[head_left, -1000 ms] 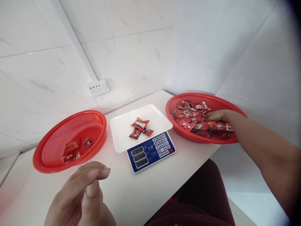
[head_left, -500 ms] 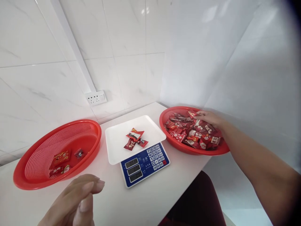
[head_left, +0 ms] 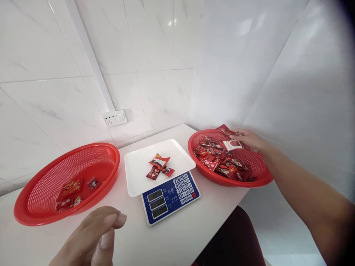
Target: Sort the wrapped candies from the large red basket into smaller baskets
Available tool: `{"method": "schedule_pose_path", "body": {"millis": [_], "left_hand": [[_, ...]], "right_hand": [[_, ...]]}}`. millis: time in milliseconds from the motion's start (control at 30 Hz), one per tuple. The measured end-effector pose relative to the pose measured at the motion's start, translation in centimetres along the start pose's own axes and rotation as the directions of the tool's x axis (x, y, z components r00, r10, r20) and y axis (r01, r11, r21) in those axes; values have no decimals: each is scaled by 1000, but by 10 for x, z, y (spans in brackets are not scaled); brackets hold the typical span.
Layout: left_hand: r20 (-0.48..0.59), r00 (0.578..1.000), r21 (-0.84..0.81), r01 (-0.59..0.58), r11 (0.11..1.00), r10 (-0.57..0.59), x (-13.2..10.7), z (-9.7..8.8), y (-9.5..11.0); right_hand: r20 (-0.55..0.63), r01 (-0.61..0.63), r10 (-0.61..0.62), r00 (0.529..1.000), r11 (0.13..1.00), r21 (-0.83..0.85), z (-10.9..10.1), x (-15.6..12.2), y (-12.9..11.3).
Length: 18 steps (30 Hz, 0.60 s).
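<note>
My right hand (head_left: 248, 139) is above the back right of the right red basket (head_left: 222, 181), closed on several wrapped candies. Among them, a red-and-white packet (head_left: 232, 145) hangs below the fingers, and a dark red one (head_left: 224, 130) sticks out past the fingertips. Beneath lie many red-wrapped candies (head_left: 213, 152). My left hand (head_left: 95, 231) hovers over the front of the table, its fingers curled in together with nothing visible in them. Between the baskets stands a digital scale (head_left: 170, 197); on its white tray (head_left: 138, 157) rests a small pile of red candies (head_left: 159, 162).
A second red basket (head_left: 115, 162) at the left holds several candy packets (head_left: 72, 187). The white table (head_left: 177, 240) meets a tiled wall behind, with a socket (head_left: 115, 118) low on it. A dark-clothed leg (head_left: 235, 236) shows past the table's front edge.
My right hand has gathered candies from the right basket and lifted them slightly; the heap beneath has shifted. The left hand stays nearly in place. The view has tipped a little.
</note>
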State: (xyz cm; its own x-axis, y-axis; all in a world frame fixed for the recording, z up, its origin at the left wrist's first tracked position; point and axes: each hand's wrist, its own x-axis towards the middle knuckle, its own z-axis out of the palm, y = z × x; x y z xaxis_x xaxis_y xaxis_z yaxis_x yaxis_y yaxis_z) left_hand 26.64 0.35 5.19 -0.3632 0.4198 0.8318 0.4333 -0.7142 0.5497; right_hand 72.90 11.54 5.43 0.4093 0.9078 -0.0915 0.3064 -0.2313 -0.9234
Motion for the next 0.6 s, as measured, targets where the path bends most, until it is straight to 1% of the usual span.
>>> {"method": "schedule_pose_path", "body": {"millis": [100, 200, 300, 367, 467, 533, 600], "left_hand": [[4, 1000, -3, 14, 1000, -14, -1, 0, 4], [20, 1000, -23, 24, 999, -24, -2, 0, 8], [25, 999, -40, 40, 998, -39, -5, 2, 15], [22, 999, -48, 48, 998, -47, -6, 4, 21], [19, 1000, -79, 3, 997, -1, -6, 8, 26], [73, 994, -115, -70, 991, 79, -4, 7, 24], [150, 975, -156, -141, 978, 164, 0, 4, 20]], "right_hand": [[18, -10, 9, 1000, 1000, 16, 4, 1, 3], [-3, -7, 7, 1000, 1000, 14, 6, 2, 3], [-19, -11, 11, 1000, 1000, 17, 9, 0, -2], [0, -6, 6, 1000, 1000, 31, 17, -5, -9], [70, 20, -25, 997, 997, 70, 42, -15, -21], [154, 50, -65, 986, 994, 97, 66, -25, -30], [257, 109, -129, 958, 990, 94, 92, -36, -39]]}}
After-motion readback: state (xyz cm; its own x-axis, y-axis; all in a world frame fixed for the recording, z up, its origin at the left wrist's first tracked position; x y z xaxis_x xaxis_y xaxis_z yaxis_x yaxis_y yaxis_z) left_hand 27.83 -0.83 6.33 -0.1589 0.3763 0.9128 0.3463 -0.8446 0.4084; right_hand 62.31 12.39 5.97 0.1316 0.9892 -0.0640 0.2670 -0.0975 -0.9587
